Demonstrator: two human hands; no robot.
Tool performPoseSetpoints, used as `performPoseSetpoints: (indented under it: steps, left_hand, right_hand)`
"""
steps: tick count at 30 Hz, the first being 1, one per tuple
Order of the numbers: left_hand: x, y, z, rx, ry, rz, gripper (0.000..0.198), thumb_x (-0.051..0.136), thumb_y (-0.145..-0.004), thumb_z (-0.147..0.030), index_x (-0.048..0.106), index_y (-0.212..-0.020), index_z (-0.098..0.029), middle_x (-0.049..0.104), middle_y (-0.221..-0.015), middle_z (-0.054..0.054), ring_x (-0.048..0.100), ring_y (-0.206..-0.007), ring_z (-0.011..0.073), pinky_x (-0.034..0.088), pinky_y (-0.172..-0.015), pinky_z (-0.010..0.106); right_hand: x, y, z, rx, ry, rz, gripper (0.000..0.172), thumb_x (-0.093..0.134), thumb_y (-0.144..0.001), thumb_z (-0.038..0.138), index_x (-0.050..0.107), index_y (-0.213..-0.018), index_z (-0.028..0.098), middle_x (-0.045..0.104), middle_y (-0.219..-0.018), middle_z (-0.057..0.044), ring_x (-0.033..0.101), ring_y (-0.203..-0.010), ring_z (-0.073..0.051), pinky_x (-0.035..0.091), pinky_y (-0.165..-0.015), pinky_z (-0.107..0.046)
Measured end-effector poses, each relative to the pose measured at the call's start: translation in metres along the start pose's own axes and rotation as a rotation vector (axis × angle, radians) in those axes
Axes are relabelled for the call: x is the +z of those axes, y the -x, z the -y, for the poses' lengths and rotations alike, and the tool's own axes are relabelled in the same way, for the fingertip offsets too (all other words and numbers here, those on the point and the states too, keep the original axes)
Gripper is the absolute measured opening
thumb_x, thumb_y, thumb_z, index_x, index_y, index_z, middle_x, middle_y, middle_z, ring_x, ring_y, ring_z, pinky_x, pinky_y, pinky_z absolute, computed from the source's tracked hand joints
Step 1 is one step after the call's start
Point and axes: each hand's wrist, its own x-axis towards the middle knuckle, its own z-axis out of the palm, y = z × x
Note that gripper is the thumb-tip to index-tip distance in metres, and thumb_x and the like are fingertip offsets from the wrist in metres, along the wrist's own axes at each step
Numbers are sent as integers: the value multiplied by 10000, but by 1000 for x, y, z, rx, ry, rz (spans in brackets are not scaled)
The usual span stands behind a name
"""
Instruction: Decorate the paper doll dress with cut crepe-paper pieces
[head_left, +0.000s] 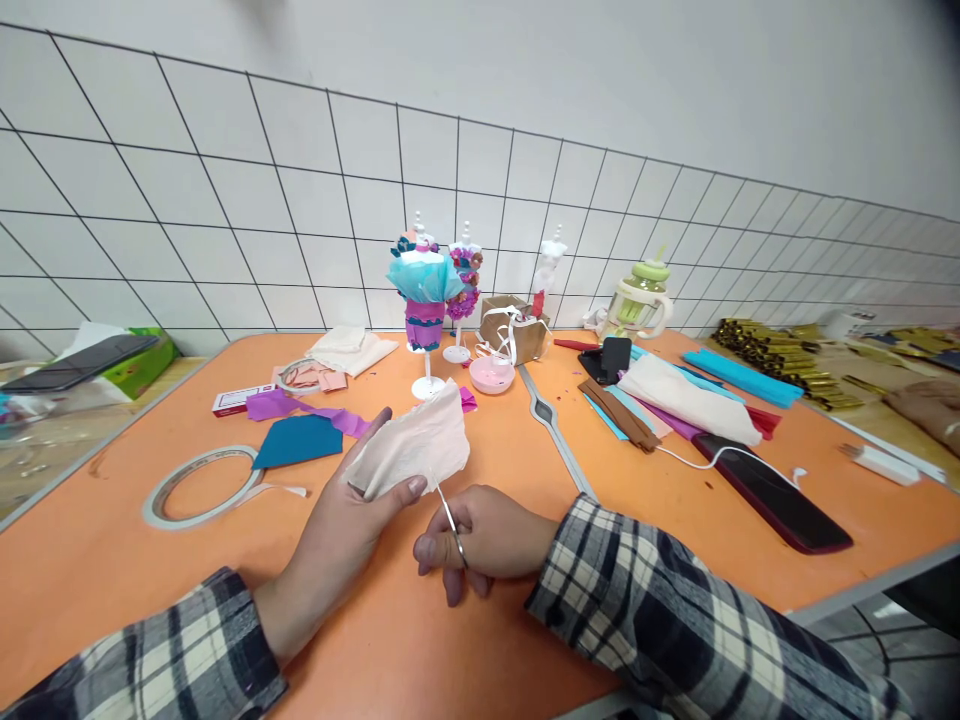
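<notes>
My left hand [352,520] grips a pale pink piece of crepe paper [420,440], thumb on its near edge and fingers mostly hidden behind it. In my right hand [480,540] is a small pair of metal scissors [450,515], a finger or thumb through the loop. Their tips meet the near edge of the paper, beside my left thumb. Just behind the paper stands a mini dress form [425,310] in turquoise and purple paper. To the left of my left hand lie a teal paper piece [300,442] and a purple strip [274,404].
A roll of tape [154,505] lies at the left. Behind are a pink bowl [492,377], a cardboard box [525,340] and a green-lidded bottle [641,305]. On the right are folded papers [686,398] and a phone [772,495] with a white cable. A wire grid lines the wall.
</notes>
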Motion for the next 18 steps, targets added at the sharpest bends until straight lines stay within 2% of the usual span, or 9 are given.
performPoseSetpoints:
  steps: [3, 7, 10, 18]
  left_hand:
    - [-2, 0, 3, 2, 9, 66, 808, 762, -707, -383, 402, -1424, -289, 607, -1338, 52, 564, -1204, 275, 429, -1026, 419]
    - [-3, 0, 5, -15, 6, 65, 835, 758, -706, -396, 385, -1439, -250, 642, -1288, 64, 543, -1225, 294, 405, -1049, 434]
    - [-3, -1, 5, -3, 25, 84, 836, 751, -721, -384, 358, -1450, -271, 617, -1325, 51, 522, -1248, 280, 374, -1076, 426]
    - [-2, -1, 4, -8, 7, 82, 864, 754, -715, -374, 327, -1461, -285, 561, -1387, 60, 524, -1246, 292, 394, -1060, 443]
  right_hand:
    - [0, 0, 1, 5, -4, -11, 513, 628, -732, 645, 603, -770, 134, 583, -522, 18, 461, -367, -67, 371, -342, -168]
    - [0, -1, 1, 28, -25, -23, 516, 633, -717, 654, 589, -752, 141, 563, -492, 26, 461, -357, -73, 373, -333, -172]
    - [0, 0, 1, 34, -30, -15, 517, 628, -722, 656, 592, -772, 143, 575, -508, 23, 465, -361, -74, 381, -343, -176]
    - [0, 4, 4, -18, -52, 11, 544, 618, -729, 661, 610, -836, 128, 601, -565, 9, 469, -379, -63, 359, -369, -168]
